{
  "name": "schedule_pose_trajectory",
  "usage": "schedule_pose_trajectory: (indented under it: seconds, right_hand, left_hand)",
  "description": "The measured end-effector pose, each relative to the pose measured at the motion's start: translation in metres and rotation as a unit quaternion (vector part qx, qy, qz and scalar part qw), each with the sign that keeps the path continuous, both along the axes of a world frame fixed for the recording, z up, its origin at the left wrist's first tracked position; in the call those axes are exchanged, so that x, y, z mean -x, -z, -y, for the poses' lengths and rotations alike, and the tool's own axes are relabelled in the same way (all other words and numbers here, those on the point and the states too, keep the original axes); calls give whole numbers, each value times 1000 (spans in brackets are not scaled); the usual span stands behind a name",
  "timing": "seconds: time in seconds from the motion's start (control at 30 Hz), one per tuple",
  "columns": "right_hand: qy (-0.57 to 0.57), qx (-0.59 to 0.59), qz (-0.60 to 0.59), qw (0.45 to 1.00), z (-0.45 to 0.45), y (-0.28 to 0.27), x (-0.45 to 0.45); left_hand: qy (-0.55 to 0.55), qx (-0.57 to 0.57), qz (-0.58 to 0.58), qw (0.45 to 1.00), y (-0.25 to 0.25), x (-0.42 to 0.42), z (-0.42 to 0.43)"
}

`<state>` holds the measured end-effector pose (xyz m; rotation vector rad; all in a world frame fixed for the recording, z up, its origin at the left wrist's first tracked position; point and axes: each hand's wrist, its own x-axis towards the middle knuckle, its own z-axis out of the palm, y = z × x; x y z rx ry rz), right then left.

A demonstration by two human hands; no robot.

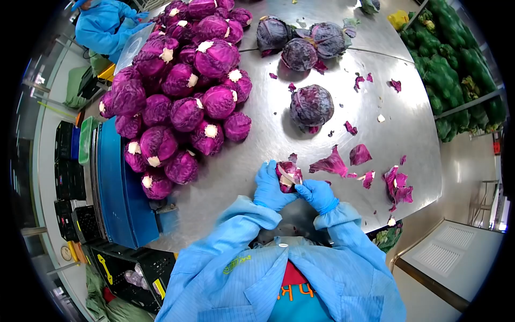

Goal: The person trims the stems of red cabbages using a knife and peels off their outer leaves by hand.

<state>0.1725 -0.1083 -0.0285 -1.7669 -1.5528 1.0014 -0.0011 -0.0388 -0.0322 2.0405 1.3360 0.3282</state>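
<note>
In blue gloves, both my hands meet over the near part of the steel table. My left hand is wrapped round a small red cabbage, its pale cut stem side facing me. My right hand is closed on what looks like a small knife, its blade lying across the cabbage's pale part; the handle is hidden in the fingers. Just beyond them sits a dark, untrimmed red cabbage. Torn purple leaves lie to the right of my hands.
A tall heap of trimmed red cabbages covers the left of the steel table. Several dark cabbages sit at the back. Netted green sacks stand right; black crates lie lower left. A co-worker in blue is far left.
</note>
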Motion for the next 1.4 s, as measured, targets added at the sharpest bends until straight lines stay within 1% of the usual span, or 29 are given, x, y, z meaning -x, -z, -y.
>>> schedule_pose_trajectory:
  seconds: [0.1,0.13,0.23,0.33,0.4,0.43,0.5,0.53,0.6,0.67,0.7,0.73,0.77,0.83,0.9,1.03,1.07,1.1,1.13,1.17,1.23,1.27,1.37,1.4]
  right_hand:
    - [-21,75,-37,996,-12,2,-15]
    - [-40,85,-29,995,-16,3,-21]
    - [-35,103,-40,993,-25,-2,-24]
    - [-31,132,33,990,-33,-9,-25]
    - [4,142,88,986,-37,-15,-15]
    - [22,147,114,982,-36,-16,-10]
    - [84,93,109,986,-28,1,-2]
    - [114,65,108,986,-24,5,1]
    - [145,49,62,986,-16,2,5]
    - [186,23,-10,982,-9,6,9]
    - [199,39,-25,979,-7,7,10]
    - [212,55,-41,975,-6,7,9]
    - [226,72,-55,970,-3,7,9]
    - [247,50,-78,964,2,23,9]
    - [262,45,-95,959,7,29,10]
    - [223,15,-78,971,8,12,11]
    - [218,11,-63,974,7,3,12]
    - [212,8,-49,976,7,-1,11]
    - [237,72,-110,962,5,6,7]
    - [228,32,-125,965,3,6,7]
    - [209,-50,-152,965,-12,-13,5]
    - [160,6,-124,979,-16,-20,-3]
    - [100,66,-129,984,-22,-13,-14]
    - [83,92,-130,984,-26,-21,-18]
  left_hand:
    - [-48,38,-42,997,-17,-13,4]
    - [-50,34,-56,997,-18,-17,4]
    - [-52,20,-97,994,-25,-27,8]
    - [-51,-3,-128,990,-33,-35,12]
    - [-49,-12,-146,988,-32,-37,14]
    - [-41,11,-168,985,-33,-38,12]
    - [-24,57,-210,976,-36,-40,7]
    - [-30,28,-187,981,-36,-40,9]
    - [-46,-30,-139,989,-35,-38,16]
    - [-46,10,-115,992,-38,-37,14]
    - [-45,30,-102,993,-40,-36,13]
    - [-46,29,-108,993,-41,-37,13]
    - [-34,33,-140,989,-41,-38,13]
    - [-8,42,-204,978,-38,-40,11]
    - [-23,61,-189,980,-39,-40,13]
    - [-28,60,-165,984,-35,-36,16]
    - [-21,42,-125,991,-35,-32,13]
    - [-38,52,-108,992,-33,-29,11]
    - [-55,61,-90,993,-30,-27,8]
    - [-72,70,-72,992,-27,-26,6]
    - [-70,51,-78,993,-31,-26,7]
    - [-68,43,-84,993,-31,-26,8]
    - [-46,12,-87,995,-30,-26,9]
    - [-36,0,-85,996,-31,-27,6]
